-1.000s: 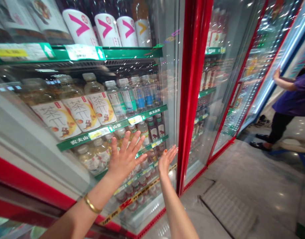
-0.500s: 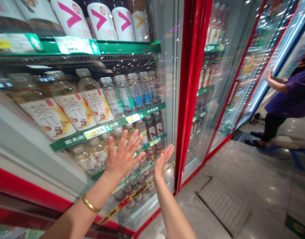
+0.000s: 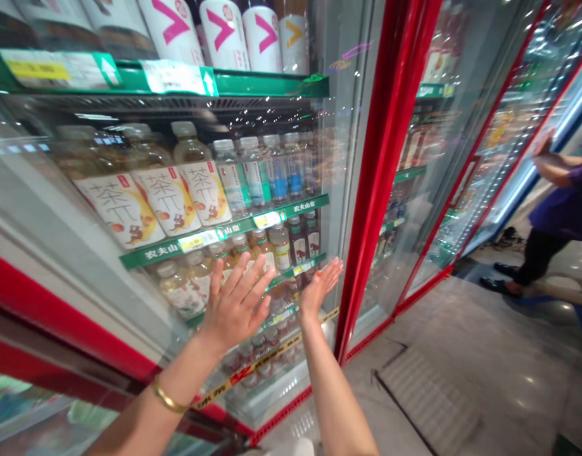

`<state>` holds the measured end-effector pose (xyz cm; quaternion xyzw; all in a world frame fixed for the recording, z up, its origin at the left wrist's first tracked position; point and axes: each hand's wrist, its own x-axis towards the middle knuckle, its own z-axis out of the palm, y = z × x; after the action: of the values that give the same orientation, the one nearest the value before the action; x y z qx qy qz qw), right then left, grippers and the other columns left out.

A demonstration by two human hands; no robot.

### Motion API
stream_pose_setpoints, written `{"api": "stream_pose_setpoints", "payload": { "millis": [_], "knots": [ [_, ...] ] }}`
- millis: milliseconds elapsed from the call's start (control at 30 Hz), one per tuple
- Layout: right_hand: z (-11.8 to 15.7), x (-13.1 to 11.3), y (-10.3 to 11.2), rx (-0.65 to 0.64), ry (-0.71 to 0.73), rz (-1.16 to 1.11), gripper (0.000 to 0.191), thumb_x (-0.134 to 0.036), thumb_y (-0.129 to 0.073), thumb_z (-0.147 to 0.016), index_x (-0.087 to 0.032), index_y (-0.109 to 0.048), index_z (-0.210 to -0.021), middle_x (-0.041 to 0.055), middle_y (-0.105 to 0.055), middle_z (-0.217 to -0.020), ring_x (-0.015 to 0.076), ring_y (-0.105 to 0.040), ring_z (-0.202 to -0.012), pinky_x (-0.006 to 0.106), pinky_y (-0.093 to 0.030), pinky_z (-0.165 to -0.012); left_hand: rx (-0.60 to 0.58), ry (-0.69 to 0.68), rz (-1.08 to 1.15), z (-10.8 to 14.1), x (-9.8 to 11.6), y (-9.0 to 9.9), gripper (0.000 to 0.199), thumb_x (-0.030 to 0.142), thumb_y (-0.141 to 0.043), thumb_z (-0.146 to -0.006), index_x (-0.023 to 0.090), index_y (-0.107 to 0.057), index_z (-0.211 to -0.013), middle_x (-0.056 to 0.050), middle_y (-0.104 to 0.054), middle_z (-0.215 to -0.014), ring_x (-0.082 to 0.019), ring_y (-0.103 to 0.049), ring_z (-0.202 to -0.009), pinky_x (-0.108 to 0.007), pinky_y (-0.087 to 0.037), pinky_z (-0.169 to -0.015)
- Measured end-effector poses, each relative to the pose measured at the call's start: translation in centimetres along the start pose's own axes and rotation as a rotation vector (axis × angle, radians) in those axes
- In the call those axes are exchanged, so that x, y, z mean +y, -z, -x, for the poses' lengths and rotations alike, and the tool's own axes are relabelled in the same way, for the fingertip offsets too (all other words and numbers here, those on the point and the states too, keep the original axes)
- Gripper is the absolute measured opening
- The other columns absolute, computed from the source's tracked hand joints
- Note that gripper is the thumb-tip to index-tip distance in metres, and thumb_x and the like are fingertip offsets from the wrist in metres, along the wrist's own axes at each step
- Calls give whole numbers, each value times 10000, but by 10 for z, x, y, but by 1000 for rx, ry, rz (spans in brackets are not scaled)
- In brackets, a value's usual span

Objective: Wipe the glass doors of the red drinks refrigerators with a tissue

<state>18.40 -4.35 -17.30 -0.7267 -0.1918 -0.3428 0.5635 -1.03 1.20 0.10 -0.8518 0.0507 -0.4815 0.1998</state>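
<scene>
We are in a bright shop with a shiny grey floor (image 3: 499, 335) and a row of tall drink fridges. Right in front of us is a big glass door (image 3: 284, 389) on one fridge. It is clear, so we can see through it, and little white lights shine on it like dots. It has a fat red frame (image 3: 383, 171) on its right, and a yellow strip (image 3: 269, 360) with dark and red writing runs across it low down.

Our left hand (image 3: 236, 307) is up in front of the glass, with its fingers open and a bit spread. Our right hand (image 3: 322, 288) is near the red frame, fingers straight and close together, open too. We cannot tell if either one touches the glass. A gold bracelet (image 3: 168, 399) sits on our left wrist.

Behind the glass we see tea bottles (image 3: 141, 212) with white and orange labels, then smaller bottles (image 3: 272, 177) with green and blue ones. Above them are big white-label bottles (image 3: 217, 31) with pink marks. Far to the right, a person in a purple shirt (image 3: 563, 206) stands by another fridge.
</scene>
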Motion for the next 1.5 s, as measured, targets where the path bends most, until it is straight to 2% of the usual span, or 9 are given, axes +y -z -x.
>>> {"api": "stream_pose_setpoints", "payload": {
  "millis": [200,433,633,867,967,1067,1200,1333,1500],
  "knots": [
    [69,-34,24,-229,569,-55,666,-478,-500,-1049,-567,-347,-1691,-64,-488,-1744,310,-350,-1686,608,-361,-1339,-20,245,-222,45,2,21,856,306,-737,-974,304,-354,-1740,-28,-174,-1859,-276,31,-1761,-565,176,-1397],
    [-10,-41,14,-80,240,29,740,-445,-188,-1134,-197,26,-1798,199,-8,-1881,426,103,-1740,872,-141,-1287,-45,398,-325,74,-8,30,968,339,-725,-985,259,-187,-1786,-96,-33,-1876,-299,100,-1755,-606,152,-1391],
    [35,-84,17,-237,866,-52,579,-596,-454,-1070,-514,-494,-1642,-134,-485,-1742,289,-101,-1756,554,-34,-1445,-51,362,-313,84,-12,24,894,378,-649,-1019,261,-203,-1786,-77,-150,-1863,-310,77,-1756,-600,174,-1393],
    [-24,-48,31,-128,497,-11,752,-345,-318,-1121,-234,-8,-1797,146,72,-1885,413,169,-1732,922,-97,-1266,-42,512,-142,96,2,39,725,315,-410,-1100,289,-183,-1788,-52,-163,-1863,-314,-7,-1758,-648,131,-1392],
    [-35,-101,13,-180,433,17,756,-430,-348,-1126,-262,-48,-1799,124,-15,-1893,434,139,-1735,897,-74,-1283,-20,540,-132,114,5,35,761,303,-401,-1099,201,-104,-1793,-99,-70,-1872,-307,45,-1757,-648,118,-1391],
    [1,-136,7,-302,752,-7,704,-479,-494,-1090,-397,-291,-1759,-5,-294,-1851,374,-4,-1757,738,7,-1381,-7,489,-187,128,4,25,765,400,-358,-1121,155,-75,-1788,-121,-9,-1871,-296,93,-1753,-628,133,-1389],
    [30,-98,25,-324,985,-52,599,-471,-549,-1064,-580,-440,-1643,-179,-488,-1731,211,-111,-1753,532,23,-1435,-16,507,-240,135,4,13,786,512,-317,-1125,158,-87,-1788,-159,-70,-1862,-316,55,-1756,-658,95,-1390],
    [-25,-66,34,-229,757,-8,716,-342,-407,-1102,-337,-195,-1785,32,-127,-1892,335,142,-1748,782,-8,-1358,-34,550,-273,136,6,6,853,625,-338,-1107,179,-84,-1788,-201,-193,-1837,-344,38,-1755,-719,67,-1376],
    [-48,-123,14,-289,671,32,701,-482,-441,-1105,-334,-271,-1769,40,-129,-1891,416,91,-1744,814,-71,-1338,-2,557,-279,136,6,3,924,736,-332,-1073,192,-112,-1787,-203,-249,-1824,-344,8,-1756,-697,60,-1387]
  ]
}}
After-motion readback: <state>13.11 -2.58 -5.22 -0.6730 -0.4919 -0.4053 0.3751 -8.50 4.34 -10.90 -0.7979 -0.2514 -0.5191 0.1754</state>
